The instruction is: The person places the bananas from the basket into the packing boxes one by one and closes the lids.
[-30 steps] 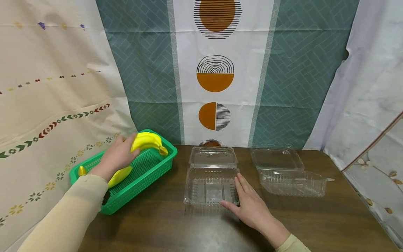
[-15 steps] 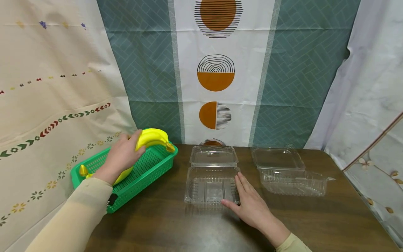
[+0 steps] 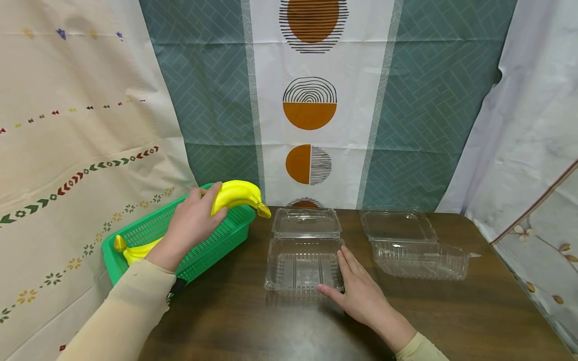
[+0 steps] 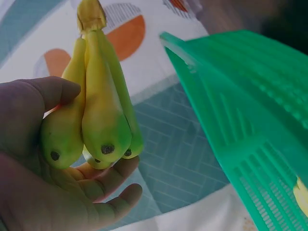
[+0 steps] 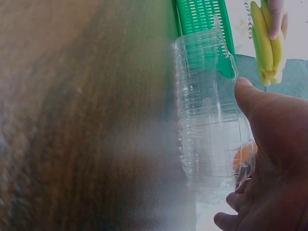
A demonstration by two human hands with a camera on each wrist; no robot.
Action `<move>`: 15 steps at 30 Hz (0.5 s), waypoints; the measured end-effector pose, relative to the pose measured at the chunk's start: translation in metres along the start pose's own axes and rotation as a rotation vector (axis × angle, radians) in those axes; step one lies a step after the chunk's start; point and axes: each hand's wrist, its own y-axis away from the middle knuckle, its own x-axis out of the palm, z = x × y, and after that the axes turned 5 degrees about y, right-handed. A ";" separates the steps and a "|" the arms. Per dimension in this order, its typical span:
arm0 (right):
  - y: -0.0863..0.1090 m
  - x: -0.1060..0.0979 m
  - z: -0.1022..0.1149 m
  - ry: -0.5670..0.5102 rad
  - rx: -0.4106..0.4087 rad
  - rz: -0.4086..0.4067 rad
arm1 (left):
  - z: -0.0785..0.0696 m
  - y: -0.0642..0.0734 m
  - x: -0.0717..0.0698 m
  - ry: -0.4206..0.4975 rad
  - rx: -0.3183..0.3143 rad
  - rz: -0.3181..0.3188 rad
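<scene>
My left hand grips a bunch of yellow bananas above the far end of the green basket. In the left wrist view, the thumb lies over one side of the banana bunch, whose green-tinged tips face the camera and whose stem points up. More yellow bananas lie in the basket, partly hidden by my left forearm. My right hand touches the right side of an open clear plastic clamshell container, fingers straight along its rim and thumb at its front corner.
A second clear clamshell container stands open to the right, its lid folded back. Both containers and the basket sit on a dark brown wooden table. Patterned cloth hangs behind and at both sides.
My left hand has lifted the bananas from the basket and carried them right, so the stem now passes the basket's right end. The right hand and the containers stay in place.
</scene>
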 end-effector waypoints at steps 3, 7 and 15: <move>-0.001 0.001 0.000 0.001 0.003 0.000 | -0.008 0.001 0.003 0.001 0.022 -0.002; -0.002 0.002 0.000 0.009 0.006 0.006 | -0.015 0.003 0.008 0.009 0.053 -0.010; -0.002 0.003 -0.002 0.011 0.011 0.008 | -0.035 0.010 0.019 0.045 0.096 -0.024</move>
